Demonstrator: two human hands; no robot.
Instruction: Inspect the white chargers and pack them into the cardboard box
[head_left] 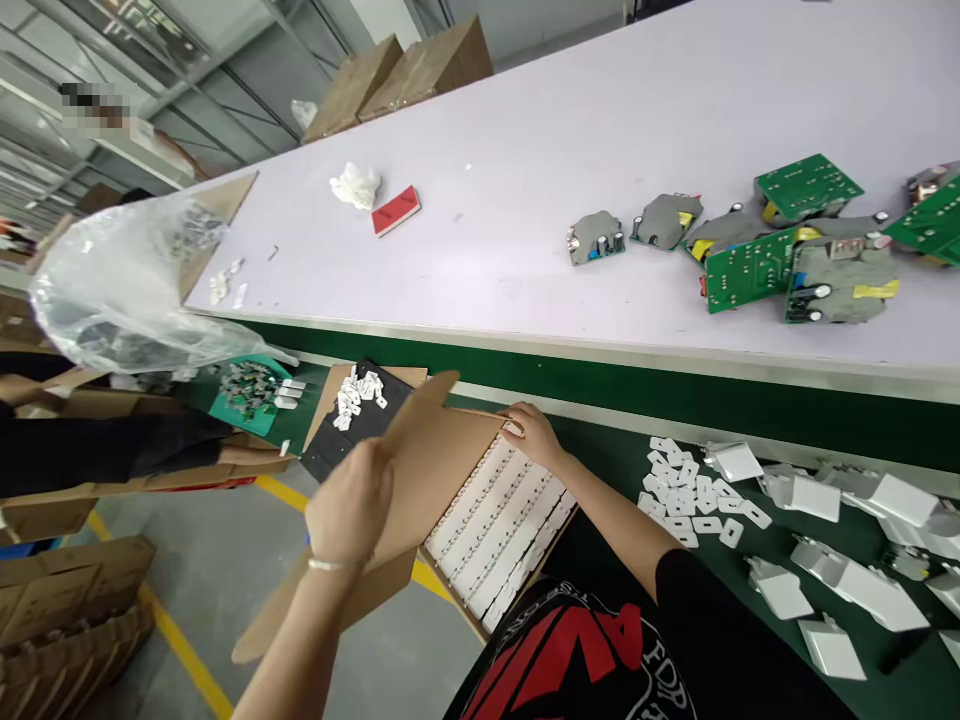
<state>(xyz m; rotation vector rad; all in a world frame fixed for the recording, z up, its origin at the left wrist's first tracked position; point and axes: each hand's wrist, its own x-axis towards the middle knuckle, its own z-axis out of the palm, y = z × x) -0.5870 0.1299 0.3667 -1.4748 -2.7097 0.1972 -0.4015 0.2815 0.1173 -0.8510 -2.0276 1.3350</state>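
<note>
My left hand [351,510] grips the raised cardboard flap [420,450] of a shallow box [517,560] packed with rows of white plastic parts [499,525] at the desk [615,470] edge, while my right hand [532,435] clasps the box's far rim, and my shirt's red lettering [570,650] is unreadable.

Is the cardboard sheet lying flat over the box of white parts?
No: the left hand lifts the cardboard sheet at a tilt, uncovering rows of white parts in the box.
</note>
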